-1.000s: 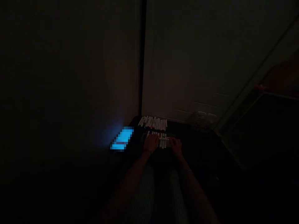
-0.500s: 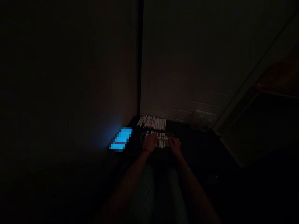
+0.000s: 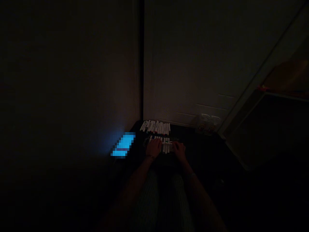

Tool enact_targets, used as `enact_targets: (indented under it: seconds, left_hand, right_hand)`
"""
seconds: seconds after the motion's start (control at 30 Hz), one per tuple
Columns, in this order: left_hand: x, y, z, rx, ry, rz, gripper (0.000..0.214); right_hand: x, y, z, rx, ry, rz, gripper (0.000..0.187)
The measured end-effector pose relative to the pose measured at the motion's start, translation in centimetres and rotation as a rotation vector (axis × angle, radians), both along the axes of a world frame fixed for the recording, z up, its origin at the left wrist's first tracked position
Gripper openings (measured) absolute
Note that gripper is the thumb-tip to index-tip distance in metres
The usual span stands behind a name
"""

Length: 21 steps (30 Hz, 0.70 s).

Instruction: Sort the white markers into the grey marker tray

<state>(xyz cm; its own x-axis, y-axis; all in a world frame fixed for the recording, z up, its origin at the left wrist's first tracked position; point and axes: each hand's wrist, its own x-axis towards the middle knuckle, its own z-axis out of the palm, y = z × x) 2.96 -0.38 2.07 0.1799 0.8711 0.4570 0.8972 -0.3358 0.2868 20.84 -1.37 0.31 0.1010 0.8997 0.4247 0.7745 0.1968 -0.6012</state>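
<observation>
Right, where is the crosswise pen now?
In the head view, the crosswise pen is below and slightly right of centre, between the left hand and right hand, over the near row of pens.

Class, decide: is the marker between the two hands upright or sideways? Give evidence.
Sideways: the white marker stretches between the left hand and right hand, crossing the marker row.

Rear marker row (image 3: 155,127): behind front marker row (image 3: 166,149) | screen (image 3: 124,145): left of both | containers (image 3: 203,124): right of rear marker row, near wall (image 3: 173,71)
</observation>
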Motion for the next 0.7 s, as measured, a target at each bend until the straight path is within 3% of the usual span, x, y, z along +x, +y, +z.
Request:
enact_targets:
  seconds: [0.7]
  left_hand:
    - [-0.08,0.13,-0.37,0.046,0.000,-0.019,0.029]
  right_hand:
    - [0.17,0.44,-0.42,-0.029,0.018,-0.010,0.032]
